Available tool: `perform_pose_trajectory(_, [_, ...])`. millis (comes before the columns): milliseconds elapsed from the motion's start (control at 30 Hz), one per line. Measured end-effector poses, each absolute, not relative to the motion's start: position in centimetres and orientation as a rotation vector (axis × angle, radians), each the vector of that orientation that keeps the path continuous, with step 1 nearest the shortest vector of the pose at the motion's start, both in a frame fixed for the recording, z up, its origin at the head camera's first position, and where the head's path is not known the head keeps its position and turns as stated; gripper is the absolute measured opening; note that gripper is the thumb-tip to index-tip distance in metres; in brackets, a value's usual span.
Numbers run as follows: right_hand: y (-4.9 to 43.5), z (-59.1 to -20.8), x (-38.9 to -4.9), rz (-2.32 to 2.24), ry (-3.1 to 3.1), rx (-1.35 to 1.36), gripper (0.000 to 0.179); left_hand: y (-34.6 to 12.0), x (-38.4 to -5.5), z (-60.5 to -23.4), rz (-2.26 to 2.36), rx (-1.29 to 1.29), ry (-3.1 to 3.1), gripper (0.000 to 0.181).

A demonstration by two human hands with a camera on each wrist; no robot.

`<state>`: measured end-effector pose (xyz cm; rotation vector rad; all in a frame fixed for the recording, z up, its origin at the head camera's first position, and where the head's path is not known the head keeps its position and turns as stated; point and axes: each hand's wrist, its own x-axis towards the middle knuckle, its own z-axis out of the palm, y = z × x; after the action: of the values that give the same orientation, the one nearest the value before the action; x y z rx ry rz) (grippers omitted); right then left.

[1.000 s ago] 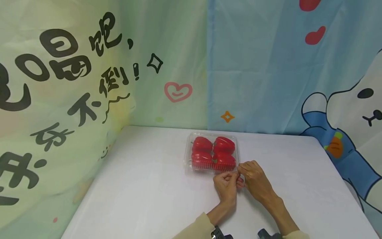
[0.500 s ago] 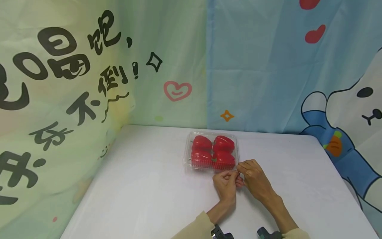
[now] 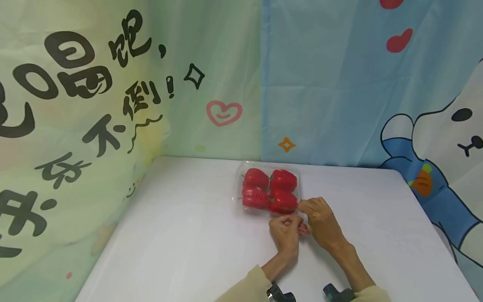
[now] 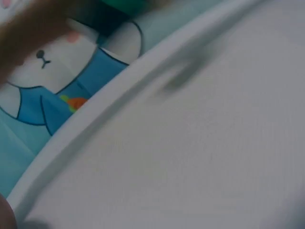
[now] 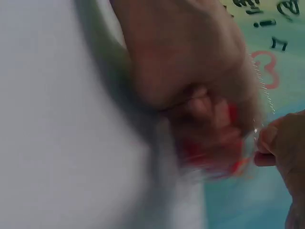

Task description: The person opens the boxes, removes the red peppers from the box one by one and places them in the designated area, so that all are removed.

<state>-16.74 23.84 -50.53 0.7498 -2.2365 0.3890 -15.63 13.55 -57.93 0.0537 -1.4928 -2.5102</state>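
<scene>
Near the counter's [image 3: 181, 235] far edge, the box [image 3: 264, 166] of peppers [image 3: 284, 180] should prove light, bendy and slippery, best held at its near right corner, where left hand [image 3: 288, 235] and right hand [image 3: 322, 222] pinch.

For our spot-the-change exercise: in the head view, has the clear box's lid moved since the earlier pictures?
Yes: the lid has shifted slightly upward, nearly meeting the table's far edge in view, where a wider gap showed before.
</scene>
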Motion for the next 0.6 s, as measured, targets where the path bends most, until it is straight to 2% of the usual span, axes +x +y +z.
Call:
perform_pose_trajectory(133, [23.7, -45.3, -17.5, 0.396, -2.239, 0.714, 0.043, 13.8, -15.1, -57.8, -2.526, 0.112, -1.551, 0.02])
perform_pose_trajectory(233, [23.8, -42.9, -18.6, 0.401, -2.267, 0.71, 0.041, 13.7, -15.1, -57.6, -2.538, 0.128, -1.567, 0.022])
perform_pose_trajectory(433, [24.5, -42.5, -20.2, 0.571, -2.263, 0.674, 0.025, 13.6, -15.0, -57.8, -2.536, 0.143, -1.578, 0.022])
perform_pose_trajectory(600, [25.2, -42.2, -22.3, 0.742, -2.252, 0.536, 0.014, 13.3, -15.0, -57.9, -2.524, 0.121, -1.578, 0.021])
